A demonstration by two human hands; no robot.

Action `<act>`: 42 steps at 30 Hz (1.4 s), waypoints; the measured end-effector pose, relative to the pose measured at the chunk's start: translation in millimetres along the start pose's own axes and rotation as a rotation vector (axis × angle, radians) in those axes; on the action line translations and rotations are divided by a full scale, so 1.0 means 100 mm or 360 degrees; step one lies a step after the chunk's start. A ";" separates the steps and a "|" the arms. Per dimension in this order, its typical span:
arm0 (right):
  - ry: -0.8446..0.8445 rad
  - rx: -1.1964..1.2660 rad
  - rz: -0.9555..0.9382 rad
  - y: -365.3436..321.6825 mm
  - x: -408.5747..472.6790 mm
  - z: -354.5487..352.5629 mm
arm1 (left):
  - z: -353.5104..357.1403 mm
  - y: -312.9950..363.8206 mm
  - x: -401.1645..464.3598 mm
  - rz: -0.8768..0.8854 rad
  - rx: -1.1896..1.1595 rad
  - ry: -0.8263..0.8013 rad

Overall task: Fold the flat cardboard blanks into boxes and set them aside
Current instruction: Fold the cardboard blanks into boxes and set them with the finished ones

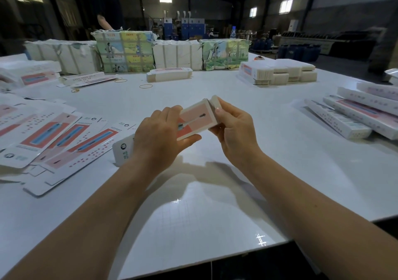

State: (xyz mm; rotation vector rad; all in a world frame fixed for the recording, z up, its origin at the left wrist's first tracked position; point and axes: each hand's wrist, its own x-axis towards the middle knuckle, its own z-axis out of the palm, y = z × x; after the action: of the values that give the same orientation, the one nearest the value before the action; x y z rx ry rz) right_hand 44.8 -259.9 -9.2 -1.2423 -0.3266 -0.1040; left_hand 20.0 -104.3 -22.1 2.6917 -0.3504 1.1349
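**Box end being closed above the surface**

Head view: the left hand [160, 135] grips the half-formed cardboard box [195, 121] around its body, raised above the white surface [215, 193]. The right hand [231, 127] pinches its end flap [215, 102]. The light, thin card probably creases easily; hold near the folds. Flat blanks [53, 137] lie left.

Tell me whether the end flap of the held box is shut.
Open: the beige end flap sticks up from the pink cardboard box.

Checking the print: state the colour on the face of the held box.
Salmon pink, with a small dark figure, on the box; head view.
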 end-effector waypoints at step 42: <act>-0.0364 -0.0830 -0.0258 -0.03 -0.12 0.03 | 0.02 -0.14 0.09 -0.0106 -0.0052 -0.0146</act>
State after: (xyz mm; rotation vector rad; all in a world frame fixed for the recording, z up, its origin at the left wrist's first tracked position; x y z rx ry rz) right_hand 31.7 -259.3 -9.1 -1.7486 -0.6262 -0.1951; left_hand 31.6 -93.2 -17.6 2.7113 -0.2881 0.9812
